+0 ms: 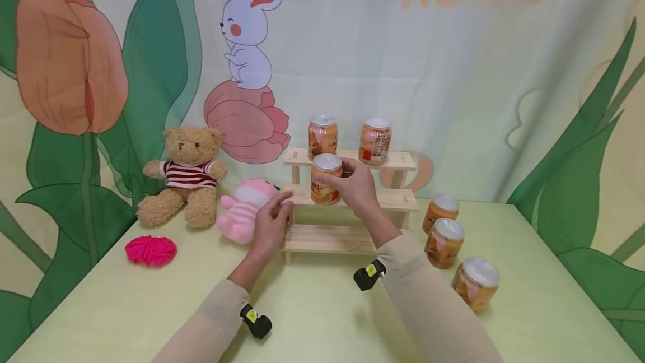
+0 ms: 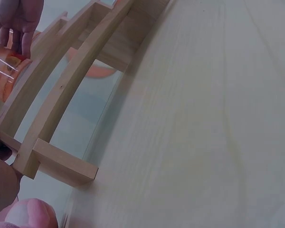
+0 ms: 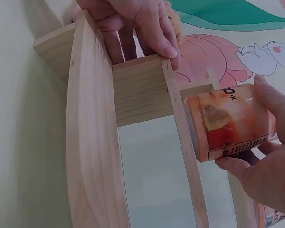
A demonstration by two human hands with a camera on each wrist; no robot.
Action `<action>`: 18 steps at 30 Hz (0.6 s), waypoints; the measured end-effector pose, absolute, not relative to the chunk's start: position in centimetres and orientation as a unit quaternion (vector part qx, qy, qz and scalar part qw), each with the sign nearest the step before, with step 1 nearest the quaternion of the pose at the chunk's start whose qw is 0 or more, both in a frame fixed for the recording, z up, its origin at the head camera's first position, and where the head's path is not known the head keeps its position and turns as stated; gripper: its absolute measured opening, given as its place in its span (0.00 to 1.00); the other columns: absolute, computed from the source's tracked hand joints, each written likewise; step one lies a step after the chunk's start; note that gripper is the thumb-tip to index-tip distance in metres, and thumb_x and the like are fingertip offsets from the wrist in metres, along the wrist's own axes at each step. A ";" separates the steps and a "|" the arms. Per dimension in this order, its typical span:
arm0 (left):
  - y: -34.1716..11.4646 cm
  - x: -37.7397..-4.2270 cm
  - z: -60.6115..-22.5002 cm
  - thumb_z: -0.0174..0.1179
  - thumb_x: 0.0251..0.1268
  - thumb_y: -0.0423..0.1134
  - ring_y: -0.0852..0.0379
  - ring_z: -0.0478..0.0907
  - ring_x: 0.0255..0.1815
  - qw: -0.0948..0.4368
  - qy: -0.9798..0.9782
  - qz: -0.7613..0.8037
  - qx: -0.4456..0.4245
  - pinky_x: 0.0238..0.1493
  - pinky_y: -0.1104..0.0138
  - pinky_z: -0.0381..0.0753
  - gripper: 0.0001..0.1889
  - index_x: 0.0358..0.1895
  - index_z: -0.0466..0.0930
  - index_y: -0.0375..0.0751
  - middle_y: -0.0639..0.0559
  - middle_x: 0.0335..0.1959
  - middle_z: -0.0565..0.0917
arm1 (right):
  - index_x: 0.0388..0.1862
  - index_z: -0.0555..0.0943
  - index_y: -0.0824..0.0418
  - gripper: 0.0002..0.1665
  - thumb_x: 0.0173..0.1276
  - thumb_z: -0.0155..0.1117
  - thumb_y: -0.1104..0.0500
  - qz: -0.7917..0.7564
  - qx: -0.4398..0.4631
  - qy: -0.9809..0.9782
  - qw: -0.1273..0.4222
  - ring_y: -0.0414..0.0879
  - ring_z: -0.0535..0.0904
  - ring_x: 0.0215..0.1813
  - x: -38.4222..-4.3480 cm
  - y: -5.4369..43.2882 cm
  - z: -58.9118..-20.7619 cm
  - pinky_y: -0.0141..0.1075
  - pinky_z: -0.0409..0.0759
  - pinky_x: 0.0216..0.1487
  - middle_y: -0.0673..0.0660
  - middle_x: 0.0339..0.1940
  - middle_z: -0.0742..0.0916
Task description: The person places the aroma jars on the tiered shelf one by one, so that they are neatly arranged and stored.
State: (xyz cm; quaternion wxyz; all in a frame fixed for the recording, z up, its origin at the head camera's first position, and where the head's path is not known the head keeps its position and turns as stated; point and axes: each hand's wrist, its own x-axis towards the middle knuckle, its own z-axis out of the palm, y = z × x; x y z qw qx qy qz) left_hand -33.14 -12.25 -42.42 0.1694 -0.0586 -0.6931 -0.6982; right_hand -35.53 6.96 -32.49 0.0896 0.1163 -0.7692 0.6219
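Observation:
A three-step wooden shelf [image 1: 327, 238] stands on the table. My right hand [image 1: 359, 186] grips an orange can [image 1: 326, 179] with a silver lid, upright at the left part of the middle step. In the right wrist view the thumb and fingers wrap the can [image 3: 230, 121], its base right at the board's edge. My left hand [image 1: 270, 222] holds the left end of the shelf, fingers at the side of the middle step [image 3: 141, 71]. On the top step stand two similar cans, one left [image 1: 322, 138] and one right [image 1: 375, 142].
Three more cans stand right of the shelf: a far one [image 1: 440, 214], a middle one [image 1: 444, 243] and a near one [image 1: 476, 284]. Left of the shelf are a pink plush toy [image 1: 242, 212], a teddy bear [image 1: 190, 175] and a bright pink yarn bundle [image 1: 151, 251]. A printed curtain [image 1: 453, 83] hangs behind.

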 end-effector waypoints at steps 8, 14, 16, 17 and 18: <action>-12.1 -33.2 -42.7 0.57 0.76 0.38 0.59 0.66 0.22 0.186 -0.693 -0.694 -0.058 0.22 0.73 0.66 0.16 0.61 0.81 0.40 0.38 0.27 0.73 | 0.72 0.70 0.61 0.52 0.54 0.80 0.41 0.580 0.103 -0.800 0.110 0.53 0.76 0.61 -34.5 8.9 -32.6 0.46 0.77 0.59 0.58 0.60 0.81; -12.0 -32.5 -41.8 0.55 0.77 0.36 0.57 0.66 0.23 0.174 -0.692 -0.698 -0.063 0.22 0.73 0.65 0.17 0.63 0.79 0.35 0.31 0.29 0.72 | 0.72 0.70 0.61 0.51 0.55 0.80 0.42 0.584 0.110 -0.796 0.119 0.51 0.75 0.63 -32.5 11.6 -32.0 0.47 0.78 0.58 0.58 0.62 0.80; -12.0 -32.4 -41.7 0.55 0.77 0.35 0.57 0.66 0.23 0.175 -0.692 -0.698 -0.063 0.22 0.73 0.65 0.16 0.62 0.79 0.35 0.31 0.28 0.72 | 0.72 0.71 0.62 0.50 0.56 0.80 0.43 0.586 0.127 -0.790 0.129 0.52 0.75 0.64 -31.6 12.5 -31.7 0.47 0.77 0.60 0.59 0.63 0.80; -12.0 -32.4 -41.7 0.55 0.77 0.35 0.57 0.66 0.23 0.176 -0.693 -0.696 -0.062 0.22 0.73 0.65 0.16 0.62 0.79 0.35 0.31 0.28 0.72 | 0.72 0.71 0.61 0.49 0.56 0.80 0.44 0.585 0.136 -0.788 0.133 0.51 0.75 0.64 -31.1 12.9 -31.6 0.47 0.77 0.60 0.59 0.63 0.80; -12.0 -32.4 -41.7 0.55 0.77 0.35 0.57 0.66 0.22 0.179 -0.694 -0.695 -0.062 0.22 0.73 0.65 0.16 0.62 0.79 0.36 0.33 0.27 0.72 | 0.72 0.71 0.61 0.48 0.57 0.80 0.45 0.585 0.145 -0.786 0.136 0.52 0.75 0.64 -30.7 13.4 -31.5 0.47 0.76 0.61 0.58 0.62 0.80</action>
